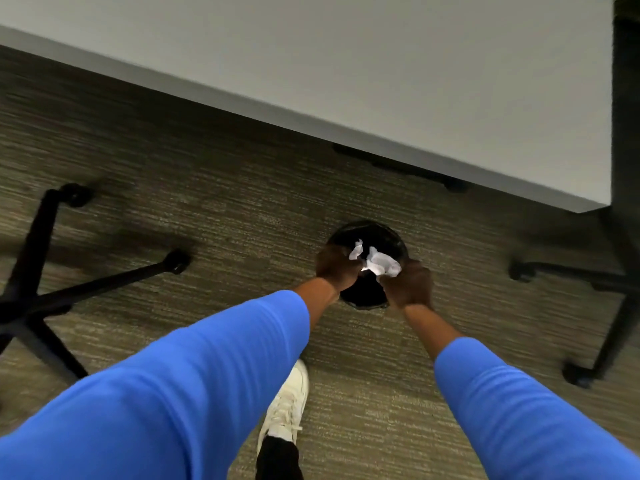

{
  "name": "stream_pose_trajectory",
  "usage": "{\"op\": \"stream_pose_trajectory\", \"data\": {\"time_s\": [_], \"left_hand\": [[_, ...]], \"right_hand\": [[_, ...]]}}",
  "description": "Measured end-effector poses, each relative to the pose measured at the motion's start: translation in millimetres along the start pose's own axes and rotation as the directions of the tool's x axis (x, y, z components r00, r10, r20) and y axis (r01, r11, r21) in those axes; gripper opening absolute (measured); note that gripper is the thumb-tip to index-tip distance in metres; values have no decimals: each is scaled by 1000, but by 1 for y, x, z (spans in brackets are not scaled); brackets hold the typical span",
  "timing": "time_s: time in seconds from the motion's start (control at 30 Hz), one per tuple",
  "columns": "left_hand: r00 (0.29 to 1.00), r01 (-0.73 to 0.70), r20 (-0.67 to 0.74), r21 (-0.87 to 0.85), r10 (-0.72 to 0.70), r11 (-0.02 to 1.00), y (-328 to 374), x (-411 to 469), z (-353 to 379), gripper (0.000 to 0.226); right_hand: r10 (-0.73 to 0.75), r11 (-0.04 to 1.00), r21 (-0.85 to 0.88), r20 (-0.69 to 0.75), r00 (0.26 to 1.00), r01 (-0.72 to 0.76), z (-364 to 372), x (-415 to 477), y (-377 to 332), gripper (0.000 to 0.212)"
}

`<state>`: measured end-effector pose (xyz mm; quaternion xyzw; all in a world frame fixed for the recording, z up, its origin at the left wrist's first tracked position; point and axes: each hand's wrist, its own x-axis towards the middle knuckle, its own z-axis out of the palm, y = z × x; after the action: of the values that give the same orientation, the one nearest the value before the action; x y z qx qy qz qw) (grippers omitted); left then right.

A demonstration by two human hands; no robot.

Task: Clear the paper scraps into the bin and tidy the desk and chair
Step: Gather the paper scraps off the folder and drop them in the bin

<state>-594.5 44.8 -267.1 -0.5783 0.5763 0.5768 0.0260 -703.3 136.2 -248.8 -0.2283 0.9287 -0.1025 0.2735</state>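
Note:
A round black bin (375, 233) stands on the carpet just in front of the grey desk (346, 64). Both hands hover over its opening. My left hand (337, 266) is closed around a small white paper scrap (356, 251). My right hand (410, 284) grips a larger crumpled white paper scrap (382, 265). The two hands nearly touch above the bin. Most of the bin's inside is hidden behind the hands. Blue sleeves cover both forearms.
A black chair base with castors (38, 265) spreads on the carpet at the left. Another black wheeled base (588, 282) stands at the right, under a dark panel beside the desk. My white shoe (287, 407) is on the carpet below the bin.

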Motion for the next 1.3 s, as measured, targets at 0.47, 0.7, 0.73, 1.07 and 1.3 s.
{"op": "stream_pose_trajectory", "data": {"time_s": [0.47,0.7,0.73,1.07,1.3], "left_hand": [[985,-125,150,279,85,952,4,-24,-45,36],[983,-181,90,324,160,929,4,-70,-130,25],[988,-154,48,312,146,938,0,-78,-144,24],[933,19,-359,56,2,998,-61,-155,-307,20],[832,82,-547,-51,-97,995,-110,-219,-421,14]], "right_hand": [[-121,989,-74,56,991,125,-3,-32,-23,40],[-241,953,-135,200,950,271,-18,-84,-106,42],[-270,940,-157,206,940,304,-19,-93,-120,40],[-667,710,-39,282,690,703,-3,-201,-284,19],[-819,546,109,282,500,831,32,-278,-389,33]]}}
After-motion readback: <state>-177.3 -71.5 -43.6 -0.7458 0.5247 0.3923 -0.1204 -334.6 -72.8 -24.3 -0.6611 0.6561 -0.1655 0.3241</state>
